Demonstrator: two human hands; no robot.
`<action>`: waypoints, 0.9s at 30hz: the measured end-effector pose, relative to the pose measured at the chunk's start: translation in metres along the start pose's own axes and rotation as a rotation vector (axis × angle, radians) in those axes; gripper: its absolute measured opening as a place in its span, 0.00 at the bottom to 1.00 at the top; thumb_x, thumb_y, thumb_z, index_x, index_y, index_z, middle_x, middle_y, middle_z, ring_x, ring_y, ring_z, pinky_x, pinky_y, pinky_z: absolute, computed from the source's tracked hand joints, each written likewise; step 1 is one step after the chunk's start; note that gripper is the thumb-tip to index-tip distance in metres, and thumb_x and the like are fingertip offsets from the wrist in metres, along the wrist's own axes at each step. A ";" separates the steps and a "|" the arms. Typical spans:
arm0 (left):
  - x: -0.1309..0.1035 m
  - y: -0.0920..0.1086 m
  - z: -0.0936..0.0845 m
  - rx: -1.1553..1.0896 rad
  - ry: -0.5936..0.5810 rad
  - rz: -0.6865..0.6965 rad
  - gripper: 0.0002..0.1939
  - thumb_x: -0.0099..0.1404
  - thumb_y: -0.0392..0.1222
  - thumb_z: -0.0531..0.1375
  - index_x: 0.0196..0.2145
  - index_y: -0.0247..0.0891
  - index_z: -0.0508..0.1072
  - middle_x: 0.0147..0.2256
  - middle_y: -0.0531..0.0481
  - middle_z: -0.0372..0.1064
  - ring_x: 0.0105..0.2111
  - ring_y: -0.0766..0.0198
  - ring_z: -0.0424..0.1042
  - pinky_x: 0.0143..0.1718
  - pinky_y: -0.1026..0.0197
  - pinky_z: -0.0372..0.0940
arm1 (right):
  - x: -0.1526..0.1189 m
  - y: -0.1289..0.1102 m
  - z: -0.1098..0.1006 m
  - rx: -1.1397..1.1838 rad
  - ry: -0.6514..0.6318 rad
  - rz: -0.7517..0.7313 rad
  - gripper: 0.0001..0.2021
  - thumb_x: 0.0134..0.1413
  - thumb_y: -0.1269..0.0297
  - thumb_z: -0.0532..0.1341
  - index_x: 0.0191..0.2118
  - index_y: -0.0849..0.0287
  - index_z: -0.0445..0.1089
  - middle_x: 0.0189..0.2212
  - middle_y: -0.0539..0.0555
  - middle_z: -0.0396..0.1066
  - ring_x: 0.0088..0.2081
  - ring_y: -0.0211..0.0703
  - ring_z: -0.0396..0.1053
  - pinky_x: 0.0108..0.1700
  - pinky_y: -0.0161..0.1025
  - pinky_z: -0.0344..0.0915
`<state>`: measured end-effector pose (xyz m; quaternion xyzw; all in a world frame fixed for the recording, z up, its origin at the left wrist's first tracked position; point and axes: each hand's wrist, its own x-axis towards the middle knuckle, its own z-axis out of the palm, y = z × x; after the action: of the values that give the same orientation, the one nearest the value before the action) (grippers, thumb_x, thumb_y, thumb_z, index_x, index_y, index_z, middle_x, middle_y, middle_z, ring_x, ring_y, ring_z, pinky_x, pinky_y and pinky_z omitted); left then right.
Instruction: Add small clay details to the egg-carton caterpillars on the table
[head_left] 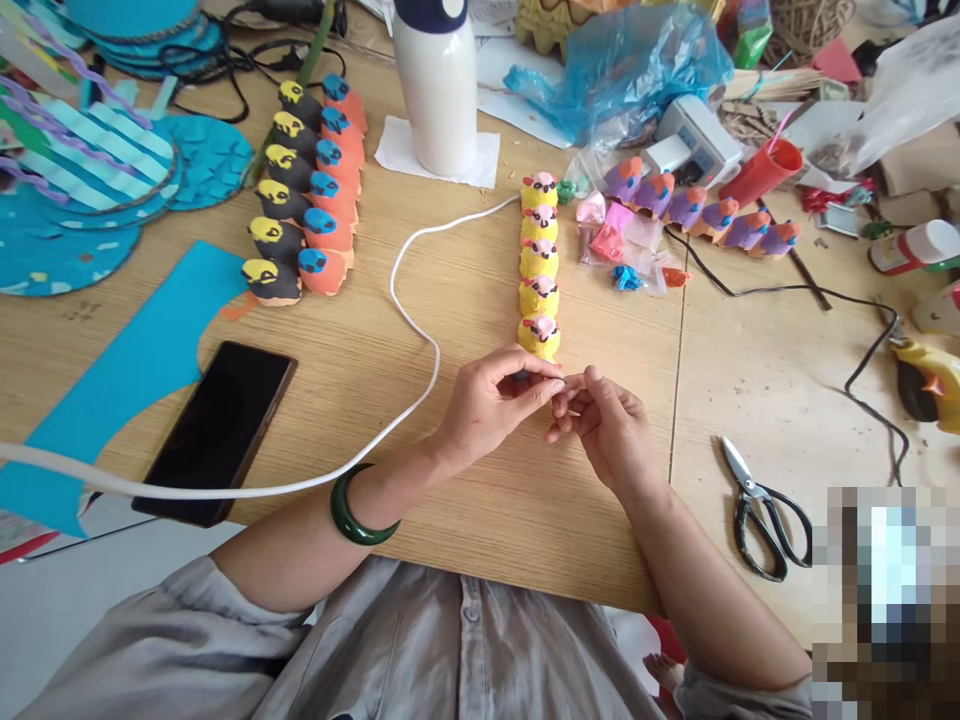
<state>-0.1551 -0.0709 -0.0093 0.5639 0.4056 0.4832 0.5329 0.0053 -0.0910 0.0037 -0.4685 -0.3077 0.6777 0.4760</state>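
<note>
My left hand [487,400], with a dark green bangle [365,505] on its wrist, is closed in a pinch. A tiny dark piece, seemingly clay, shows at its fingertips. My right hand [611,425] meets those fingertips with its index finger, its thumb raised apart and the other fingers loosely bent. Just beyond both hands stands a row of yellow egg-carton cups [539,262] with pink, black and red clay details. The row's near end is partly hidden by my left hand, and something dark shows beneath that hand.
Black and orange cup rows [330,225] stand left, beyond a phone [217,430] and blue sheet [135,350]. A white cable [420,330] crosses the table. Clay packets [611,235], a purple cup row [686,207] and scissors [761,510] lie right; a white bottle [439,95] stands behind.
</note>
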 end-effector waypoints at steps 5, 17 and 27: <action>0.001 -0.002 -0.003 0.082 -0.022 0.052 0.07 0.67 0.40 0.66 0.41 0.37 0.81 0.36 0.48 0.77 0.36 0.65 0.75 0.39 0.65 0.70 | 0.006 -0.009 0.001 0.005 -0.018 0.026 0.16 0.45 0.52 0.77 0.27 0.59 0.77 0.22 0.47 0.71 0.23 0.32 0.67 0.23 0.32 0.75; 0.004 0.001 -0.003 -0.028 -0.056 -0.114 0.13 0.65 0.40 0.67 0.47 0.36 0.81 0.36 0.48 0.75 0.31 0.68 0.71 0.29 0.68 0.66 | 0.010 0.015 -0.003 -0.115 0.142 -0.209 0.17 0.56 0.48 0.70 0.26 0.57 0.73 0.20 0.45 0.65 0.22 0.33 0.65 0.26 0.34 0.72; 0.001 0.001 0.002 -0.109 -0.046 -0.134 0.08 0.63 0.44 0.68 0.35 0.36 0.81 0.33 0.49 0.77 0.23 0.72 0.66 0.22 0.68 0.60 | 0.001 0.024 -0.007 -0.260 0.125 -0.278 0.20 0.62 0.50 0.66 0.24 0.56 0.68 0.20 0.46 0.66 0.24 0.36 0.69 0.30 0.36 0.67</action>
<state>-0.1528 -0.0709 -0.0080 0.5166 0.4033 0.4546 0.6032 0.0031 -0.0989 -0.0200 -0.5204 -0.4242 0.5295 0.5185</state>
